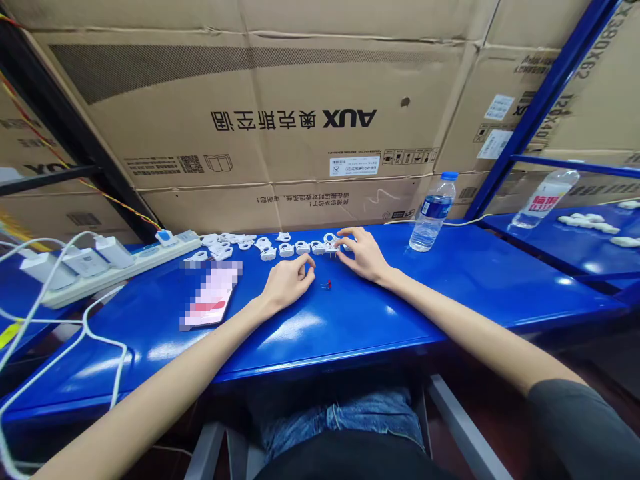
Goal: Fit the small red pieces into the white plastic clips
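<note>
My right hand (367, 257) reaches in from the right, its thumb and fingers closed on a small white ring-topped piece (330, 241) with thin prongs pointing down, like a plug. More white ring-topped pieces (287, 249) stand in a row to its left. My left hand (289, 280) rests on the table just before that row, fingers curled towards the thumb; nothing shows between them. A small red part with thin wire legs (329, 285) lies on the blue table (350, 327) between my hands.
Loose white pieces (220, 245) lie in a pile behind a phone (213, 293). A power strip (125, 267) with chargers and white cables fills the left side. One water bottle (433, 213) stands to the right, another bottle (545, 198) farther right. Cardboard (300, 80) walls the back.
</note>
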A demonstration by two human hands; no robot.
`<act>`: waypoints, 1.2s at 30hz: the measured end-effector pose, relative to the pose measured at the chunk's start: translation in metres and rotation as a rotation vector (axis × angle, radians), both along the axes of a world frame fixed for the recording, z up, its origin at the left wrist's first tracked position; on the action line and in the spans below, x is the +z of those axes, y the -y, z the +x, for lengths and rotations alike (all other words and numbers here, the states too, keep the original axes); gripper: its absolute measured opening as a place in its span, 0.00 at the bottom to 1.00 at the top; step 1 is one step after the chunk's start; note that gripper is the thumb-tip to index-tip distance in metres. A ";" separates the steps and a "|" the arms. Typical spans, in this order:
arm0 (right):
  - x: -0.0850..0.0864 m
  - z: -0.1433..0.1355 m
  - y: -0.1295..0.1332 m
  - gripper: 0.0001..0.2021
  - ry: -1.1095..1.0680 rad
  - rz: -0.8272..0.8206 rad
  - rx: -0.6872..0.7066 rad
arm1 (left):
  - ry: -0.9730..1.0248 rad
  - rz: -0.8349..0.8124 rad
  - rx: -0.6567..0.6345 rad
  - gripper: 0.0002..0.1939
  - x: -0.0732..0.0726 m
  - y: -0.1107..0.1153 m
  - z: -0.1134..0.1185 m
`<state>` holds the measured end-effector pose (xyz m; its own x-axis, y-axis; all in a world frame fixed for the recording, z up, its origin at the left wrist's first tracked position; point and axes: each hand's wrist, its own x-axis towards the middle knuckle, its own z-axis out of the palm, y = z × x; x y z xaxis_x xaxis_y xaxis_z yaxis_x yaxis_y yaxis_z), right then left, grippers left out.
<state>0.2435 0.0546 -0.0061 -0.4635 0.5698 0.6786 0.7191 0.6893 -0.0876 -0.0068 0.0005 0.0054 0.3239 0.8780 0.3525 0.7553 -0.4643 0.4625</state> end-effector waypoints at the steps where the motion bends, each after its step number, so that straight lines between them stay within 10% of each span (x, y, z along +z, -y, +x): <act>1: 0.001 -0.001 0.003 0.08 -0.005 0.025 0.020 | 0.045 -0.006 0.001 0.09 -0.001 -0.001 0.000; 10: 0.008 -0.014 0.023 0.07 0.092 0.214 0.197 | 0.342 -0.082 0.015 0.09 -0.003 -0.006 0.003; 36: 0.007 -0.016 0.025 0.09 0.187 0.179 0.200 | 0.309 -0.109 -0.062 0.04 0.007 0.004 0.008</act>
<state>0.2273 0.0297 0.0009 -0.6804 0.3339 0.6523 0.5598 0.8113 0.1685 0.0012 -0.0035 0.0129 0.2702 0.8980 0.3472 0.5438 -0.4399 0.7146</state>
